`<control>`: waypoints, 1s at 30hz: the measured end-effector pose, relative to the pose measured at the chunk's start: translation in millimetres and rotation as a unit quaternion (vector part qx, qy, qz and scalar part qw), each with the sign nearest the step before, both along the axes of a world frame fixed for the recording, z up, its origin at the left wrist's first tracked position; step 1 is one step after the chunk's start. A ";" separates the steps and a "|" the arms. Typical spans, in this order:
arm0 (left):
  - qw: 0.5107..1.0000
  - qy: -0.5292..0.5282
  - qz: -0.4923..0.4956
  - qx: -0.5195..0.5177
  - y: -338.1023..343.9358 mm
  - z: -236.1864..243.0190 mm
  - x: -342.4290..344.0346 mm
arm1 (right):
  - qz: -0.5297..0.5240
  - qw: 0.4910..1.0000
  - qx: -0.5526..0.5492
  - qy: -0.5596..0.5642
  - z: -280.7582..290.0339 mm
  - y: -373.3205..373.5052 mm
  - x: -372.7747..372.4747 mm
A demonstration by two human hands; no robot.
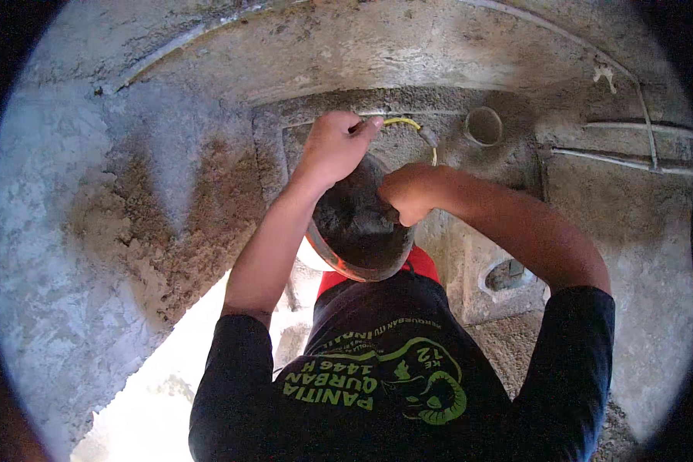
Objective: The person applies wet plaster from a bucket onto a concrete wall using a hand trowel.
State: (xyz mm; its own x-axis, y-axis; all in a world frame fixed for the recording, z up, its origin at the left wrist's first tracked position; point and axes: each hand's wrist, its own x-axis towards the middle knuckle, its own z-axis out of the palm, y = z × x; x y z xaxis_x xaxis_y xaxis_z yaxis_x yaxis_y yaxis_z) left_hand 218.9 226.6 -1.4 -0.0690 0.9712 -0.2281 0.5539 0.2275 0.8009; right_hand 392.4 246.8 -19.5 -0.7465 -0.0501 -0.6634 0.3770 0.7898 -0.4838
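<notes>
My left hand (335,148) is closed in a pinch above the far side of a dark, round, pan-like thing (353,215) with an orange-edged rim. A yellow cord (399,120) runs from my left fingertips to the right. It bends down past a greyish joint and goes out of sight behind my right hand (412,192). That hand is curled closed over the right side of the dark thing. What its fingers hold, if anything, is hidden. The dark thing is tilted close in front of my body, its near rim by my shirt.
A rough concrete wall (408,65) curves across the far side. To the right are a round pipe opening (484,126), thin pale pipes (624,160) and an oval recess (508,276) in a concrete block. Crumbled brown wall patches lie left; bright light falls at lower left.
</notes>
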 end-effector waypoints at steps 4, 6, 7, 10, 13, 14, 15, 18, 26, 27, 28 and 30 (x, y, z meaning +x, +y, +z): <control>1.000 0.009 -0.010 -0.009 -1.8 20.5 2.4 | -0.019 0.998 -0.054 0.015 22.9 -5.1 -2.0; 0.999 0.025 -0.023 0.003 -3.9 25.0 -3.2 | -0.028 0.996 -0.086 0.020 35.6 -14.6 -13.6; 0.999 0.029 -0.022 0.001 -7.6 26.5 -7.5 | -0.034 0.992 -0.118 0.021 38.2 -20.0 -18.9; 0.997 0.016 -0.074 0.036 -13.5 36.4 -12.8 | -0.089 0.989 -0.111 -0.040 26.0 -24.8 -21.0; 0.994 0.013 -0.103 0.025 -22.6 60.7 -18.5 | -0.079 0.993 -0.066 0.054 15.5 -20.9 -13.3; 0.995 -0.006 -0.100 0.029 -22.5 67.1 -17.0 | -0.084 0.993 -0.059 0.054 28.1 -17.5 -11.9; 0.995 -0.018 -0.090 0.030 -26.1 73.3 -21.8 | -0.093 0.992 -0.068 0.060 46.6 -15.7 -16.5; 0.993 -0.011 -0.074 0.090 -35.5 73.4 -42.9 | -0.108 0.988 -0.071 0.083 67.6 -12.8 -26.0; 0.985 -0.046 0.015 0.166 -61.8 109.3 -94.9 | -0.233 0.941 -0.027 0.245 86.8 -13.3 40.0; 0.981 -0.117 0.061 0.142 -65.1 113.1 -99.4 | -0.251 0.937 -0.008 0.241 92.8 -15.1 48.2; 0.975 -0.140 0.092 0.149 -68.0 118.8 -101.6 | -0.269 0.933 0.012 0.238 99.4 -18.3 54.3; 0.960 -0.188 0.144 0.149 -70.9 125.8 -109.3 | -0.315 0.911 0.090 0.248 109.3 -31.2 61.2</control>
